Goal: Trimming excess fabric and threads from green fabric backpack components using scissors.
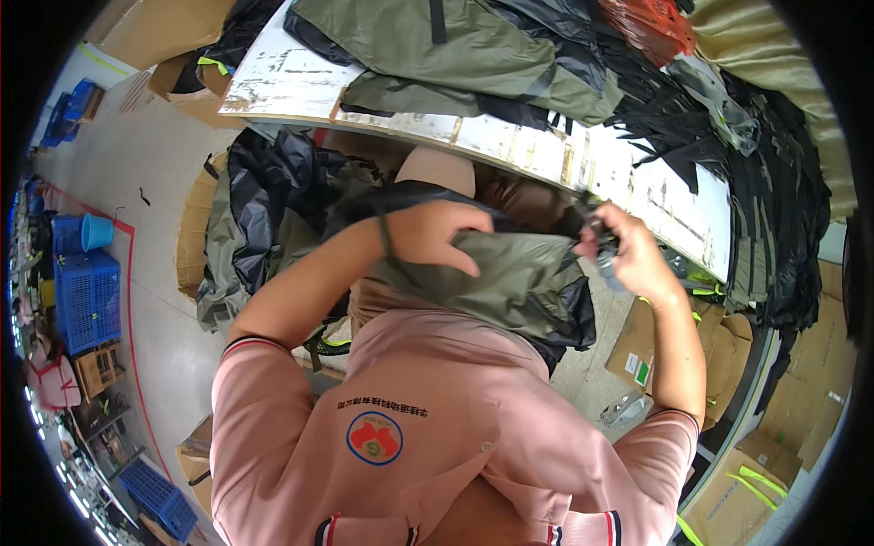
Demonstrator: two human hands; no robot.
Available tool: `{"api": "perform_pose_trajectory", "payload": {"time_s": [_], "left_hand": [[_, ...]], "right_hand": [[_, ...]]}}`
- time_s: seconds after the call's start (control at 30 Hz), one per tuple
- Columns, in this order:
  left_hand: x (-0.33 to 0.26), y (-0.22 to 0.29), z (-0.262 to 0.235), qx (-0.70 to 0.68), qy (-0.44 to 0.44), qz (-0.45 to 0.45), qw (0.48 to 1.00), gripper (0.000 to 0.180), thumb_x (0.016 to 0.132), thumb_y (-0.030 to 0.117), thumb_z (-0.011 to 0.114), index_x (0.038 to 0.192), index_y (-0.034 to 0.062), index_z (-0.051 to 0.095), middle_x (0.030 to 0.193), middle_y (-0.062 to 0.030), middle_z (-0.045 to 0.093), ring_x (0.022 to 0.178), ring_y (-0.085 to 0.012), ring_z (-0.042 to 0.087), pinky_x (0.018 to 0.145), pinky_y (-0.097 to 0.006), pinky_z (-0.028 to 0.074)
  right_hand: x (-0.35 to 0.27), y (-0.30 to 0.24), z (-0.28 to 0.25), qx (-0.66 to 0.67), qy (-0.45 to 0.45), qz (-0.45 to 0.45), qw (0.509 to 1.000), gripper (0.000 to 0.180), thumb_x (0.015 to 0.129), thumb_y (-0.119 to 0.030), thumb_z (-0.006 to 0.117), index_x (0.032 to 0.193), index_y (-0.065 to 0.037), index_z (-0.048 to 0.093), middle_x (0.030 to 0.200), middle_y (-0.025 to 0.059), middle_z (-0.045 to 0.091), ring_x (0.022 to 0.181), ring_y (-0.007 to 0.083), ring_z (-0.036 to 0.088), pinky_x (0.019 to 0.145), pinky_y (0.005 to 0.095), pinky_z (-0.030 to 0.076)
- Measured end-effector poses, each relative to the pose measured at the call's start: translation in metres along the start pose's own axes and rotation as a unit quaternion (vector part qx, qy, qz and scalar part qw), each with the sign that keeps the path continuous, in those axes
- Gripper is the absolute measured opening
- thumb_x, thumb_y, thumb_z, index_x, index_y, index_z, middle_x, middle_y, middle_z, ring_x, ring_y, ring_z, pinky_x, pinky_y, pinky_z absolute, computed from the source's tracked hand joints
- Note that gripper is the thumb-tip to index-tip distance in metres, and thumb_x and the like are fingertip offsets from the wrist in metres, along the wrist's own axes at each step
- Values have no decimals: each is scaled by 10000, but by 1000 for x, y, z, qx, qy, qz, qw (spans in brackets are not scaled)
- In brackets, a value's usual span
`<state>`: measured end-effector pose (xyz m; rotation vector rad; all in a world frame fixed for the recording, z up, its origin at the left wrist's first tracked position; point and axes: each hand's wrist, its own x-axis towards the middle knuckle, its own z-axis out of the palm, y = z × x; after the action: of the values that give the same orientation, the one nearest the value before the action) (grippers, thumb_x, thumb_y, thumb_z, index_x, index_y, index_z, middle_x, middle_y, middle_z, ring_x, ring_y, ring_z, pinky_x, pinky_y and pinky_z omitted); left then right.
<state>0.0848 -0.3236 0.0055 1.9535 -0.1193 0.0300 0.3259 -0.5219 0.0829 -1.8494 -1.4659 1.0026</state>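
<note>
An olive-green and black fabric piece [510,273] lies across my lap, its black edge hanging on the right. My left hand [437,238] rests on it, thumb and fingers apart, not visibly gripping the cloth. A thin dark green band [386,238] crosses the left wrist. Raised at the cloth's right end, my right hand [624,246] is closed around something dark. Motion blur hides what kind of thing that is. More black and olive fabric [273,200] is heaped at my left, against a cardboard box [193,227].
Ahead stands a worn white table [291,82] with olive and black fabric pieces [455,55], black straps [669,127] and a red plastic bag [646,27]. Cardboard boxes [633,341] stand at the right. Blue crates [86,300] line the far left beyond a red floor line.
</note>
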Motion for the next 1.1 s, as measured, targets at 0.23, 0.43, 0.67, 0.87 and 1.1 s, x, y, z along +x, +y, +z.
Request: {"api": "perform_pose_trajectory", "payload": {"time_s": [0.23, 0.43, 0.67, 0.87, 1.1], "left_hand": [[-85, -46, -20, 8, 97, -195, 976, 305, 742, 183, 769, 916, 25, 574, 805, -68, 570, 738, -157, 529, 680, -293, 419], [-86, -44, -12, -210, 126, -197, 949, 200, 799, 73, 729, 943, 9, 606, 845, 13, 616, 794, -48, 530, 723, -224, 428], [-92, -17, -43, -230, 145, -176, 946, 189, 805, 55, 700, 968, 16, 611, 890, 17, 610, 868, -59, 553, 790, -230, 448], [-137, 1, -112, -141, 231, -254, 929, 117, 832, 4, 645, 942, 23, 606, 881, 29, 612, 845, -54, 549, 759, -226, 454], [-71, 8, -48, 369, 347, -91, 857, 162, 754, 56, 714, 895, 43, 634, 907, -112, 629, 865, -298, 600, 776, -347, 480]], "right_hand": [[-7, 37, -42, 6, 133, 85, 987, 209, 789, 69, 654, 840, -65, 502, 778, -40, 513, 732, 52, 479, 679, 215, 418], [-10, 45, -43, -17, 145, 70, 987, 206, 799, 65, 651, 836, -68, 498, 744, -54, 473, 695, 46, 432, 636, 199, 378], [-16, 41, -44, -56, 162, 83, 982, 135, 763, 38, 609, 807, -56, 523, 774, -16, 555, 723, 94, 503, 696, 245, 436], [6, 25, -37, -40, 143, 6, 989, 190, 806, 96, 553, 959, -14, 544, 866, 24, 608, 883, 122, 628, 774, 269, 502], [-1, 92, 53, -7, 29, 30, 999, 410, 676, 197, 566, 1021, -25, 553, 993, 34, 599, 972, 148, 602, 830, 278, 518]]}}
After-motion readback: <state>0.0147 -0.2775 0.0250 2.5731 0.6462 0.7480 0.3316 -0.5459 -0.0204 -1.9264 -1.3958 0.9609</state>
